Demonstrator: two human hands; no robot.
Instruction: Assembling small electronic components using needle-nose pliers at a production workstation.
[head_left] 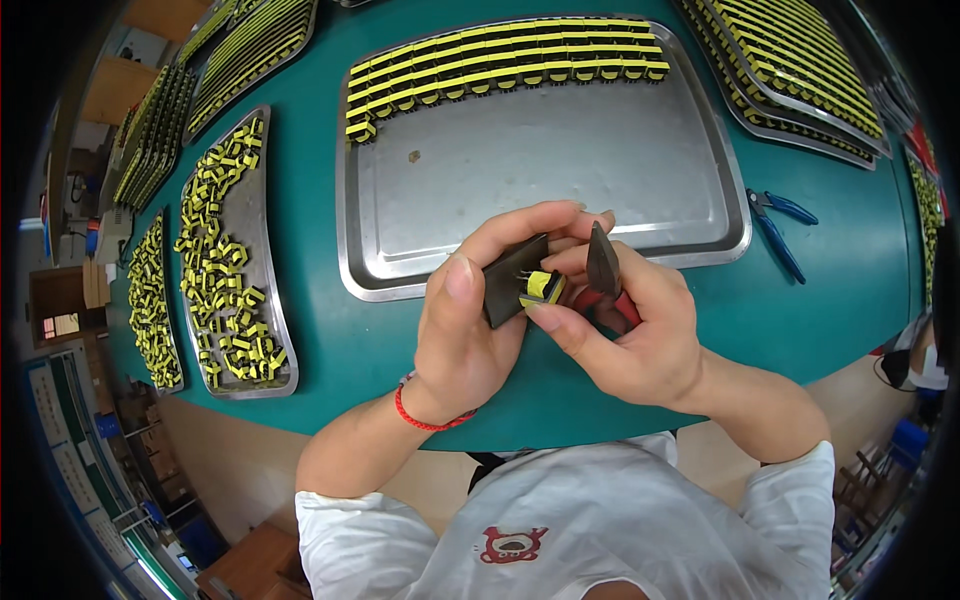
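Note:
My left hand (465, 300) is wrapped round a dark flat rectangular plate (507, 290), its fingers curled over the far side. Between my right hand's (640, 325) thumb and finger is a small yellow-and-black transformer (542, 287), its thin pins pointing at the plate. The same hand also holds a tool with a dark, pointed flat blade (602, 262) and a red part (627, 308) near the palm; its exact kind is hidden by the fingers. Both hands are close together above the table's near part, at the large tray's front edge.
Rows of transformers (500, 65) line the far side of the large metal tray (540, 170). Loose transformers fill trays (279, 330) at left. Stacked full trays (790, 70) stand far right. Blue-handled cutters (778, 235) lie on the green table (830, 290) right of the tray.

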